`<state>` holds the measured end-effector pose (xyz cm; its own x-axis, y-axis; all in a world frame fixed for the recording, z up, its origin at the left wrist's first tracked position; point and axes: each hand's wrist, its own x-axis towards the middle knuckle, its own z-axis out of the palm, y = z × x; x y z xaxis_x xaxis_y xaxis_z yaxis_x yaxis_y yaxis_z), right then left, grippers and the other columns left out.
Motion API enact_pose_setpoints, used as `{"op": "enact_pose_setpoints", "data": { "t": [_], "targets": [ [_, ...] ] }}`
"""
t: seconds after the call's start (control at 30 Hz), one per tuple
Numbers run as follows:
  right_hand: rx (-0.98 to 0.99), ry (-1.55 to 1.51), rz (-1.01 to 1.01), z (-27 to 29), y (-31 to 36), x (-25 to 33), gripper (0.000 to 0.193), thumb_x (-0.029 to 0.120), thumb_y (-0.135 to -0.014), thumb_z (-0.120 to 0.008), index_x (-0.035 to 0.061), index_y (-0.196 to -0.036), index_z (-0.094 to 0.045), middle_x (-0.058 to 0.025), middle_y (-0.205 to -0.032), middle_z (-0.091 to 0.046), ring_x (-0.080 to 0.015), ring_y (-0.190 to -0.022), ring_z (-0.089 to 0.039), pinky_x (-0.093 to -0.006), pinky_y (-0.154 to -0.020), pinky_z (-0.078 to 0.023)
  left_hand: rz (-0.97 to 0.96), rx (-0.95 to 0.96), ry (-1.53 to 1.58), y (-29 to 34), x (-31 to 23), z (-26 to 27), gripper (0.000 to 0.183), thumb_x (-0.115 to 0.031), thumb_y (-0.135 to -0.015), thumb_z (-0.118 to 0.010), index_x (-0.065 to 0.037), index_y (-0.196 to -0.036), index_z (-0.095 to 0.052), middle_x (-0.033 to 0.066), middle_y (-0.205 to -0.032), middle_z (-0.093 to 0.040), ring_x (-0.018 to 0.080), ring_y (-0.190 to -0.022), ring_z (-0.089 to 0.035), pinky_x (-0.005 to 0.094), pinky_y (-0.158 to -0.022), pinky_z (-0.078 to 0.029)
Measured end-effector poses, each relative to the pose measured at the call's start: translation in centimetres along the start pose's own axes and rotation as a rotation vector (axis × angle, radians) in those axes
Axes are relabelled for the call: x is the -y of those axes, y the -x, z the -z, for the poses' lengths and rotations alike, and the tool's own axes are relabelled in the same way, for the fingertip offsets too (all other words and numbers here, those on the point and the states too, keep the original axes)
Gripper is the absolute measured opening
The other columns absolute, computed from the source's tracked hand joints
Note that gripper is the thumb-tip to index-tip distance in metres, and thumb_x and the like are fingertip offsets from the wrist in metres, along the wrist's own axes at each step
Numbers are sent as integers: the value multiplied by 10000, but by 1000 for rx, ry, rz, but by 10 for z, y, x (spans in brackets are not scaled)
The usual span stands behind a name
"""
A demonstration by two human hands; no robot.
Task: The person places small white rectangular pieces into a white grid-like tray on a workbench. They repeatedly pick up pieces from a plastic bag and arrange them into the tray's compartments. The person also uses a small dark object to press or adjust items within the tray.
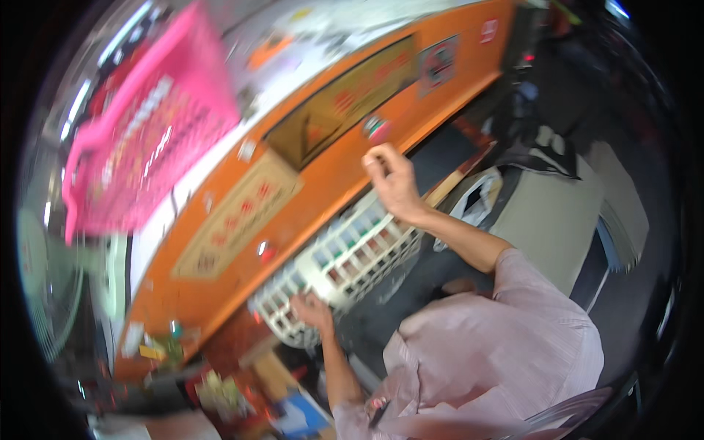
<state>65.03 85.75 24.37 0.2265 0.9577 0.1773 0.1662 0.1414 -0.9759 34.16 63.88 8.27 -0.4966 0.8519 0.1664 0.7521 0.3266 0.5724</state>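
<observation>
My right hand (396, 187) is raised in front of the orange counter (330, 183), with its fingers curled in. Just beyond its fingertips is a small round red and green thing (376, 130); blur hides whether the fingers touch it. Lower and to the left, my left hand (314, 312) grips the edge of a white slatted plastic basket (323, 282). Rows of small things show through the basket's slots, too smeared to name. Another small red round thing (265, 251) shows against the orange front, between the basket and a brown cardboard panel (235, 231).
A large pink plastic basket (165, 158) stands on the counter top at the upper left. A pale green fan (55, 286) is at the far left. To my right are a grey chair-like piece (546, 227) and a white bag (484, 194). Assorted goods (227, 396) lie at the lower left.
</observation>
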Motion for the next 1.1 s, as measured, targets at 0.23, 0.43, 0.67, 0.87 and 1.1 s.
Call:
{"op": "enact_pose_setpoints", "data": {
  "t": [0.23, 0.43, 0.67, 0.87, 1.1],
  "targets": [
    [13, 199, 277, 41, -15, 0, 266, 237, -1005, -647, 25, -856, -586, -136, -770, -627, -266, -707, -626, -428, -632, -483, -5, -25, -21, -37, -5, -6, 142, -69, -881, -587, 37, -973, -610, 190, -905, -587, 387, -832, -585, 480, -776, -469],
    [64, 363, 42, 64, 46, -40, 222, 242, -995, -642, 22, -997, -669, -136, -899, -688, -312, -901, -661, -451, -794, -527, -60, -42, -91, -51, -25, 17, 135, -74, -873, -563, 40, -927, -609, 192, -870, -577, 381, -811, -579, 484, -769, -461],
    [34, 563, -156, 80, 87, -90, 345, 322, -967, -663, 10, -1110, -635, -173, -1039, -674, -368, -1027, -625, -480, -977, -441, -71, -38, -139, -58, -27, 27, 150, -53, -862, -581, 27, -973, -643, 195, -894, -626, 381, -803, -616, 484, -741, -484],
    [85, 630, 46, 86, 105, -109, 349, 324, -987, -650, 7, -1133, -640, -163, -1060, -674, -329, -1053, -638, -446, -1000, -424, -71, -48, -153, -60, -16, 22, 142, -101, -896, -582, -2, -977, -644, 171, -902, -625, 383, -804, -620, 495, -738, -484],
    [118, 761, 142, 88, 113, -118, 306, 294, -977, -640, 11, -1091, -645, -153, -1009, -656, -307, -1016, -632, -422, -970, -435, -94, -42, -108, -55, -7, 12, 106, -91, -868, -561, 6, -909, -576, 178, -828, -555, 380, -733, -540, 500, -696, -428]
  ]
}}
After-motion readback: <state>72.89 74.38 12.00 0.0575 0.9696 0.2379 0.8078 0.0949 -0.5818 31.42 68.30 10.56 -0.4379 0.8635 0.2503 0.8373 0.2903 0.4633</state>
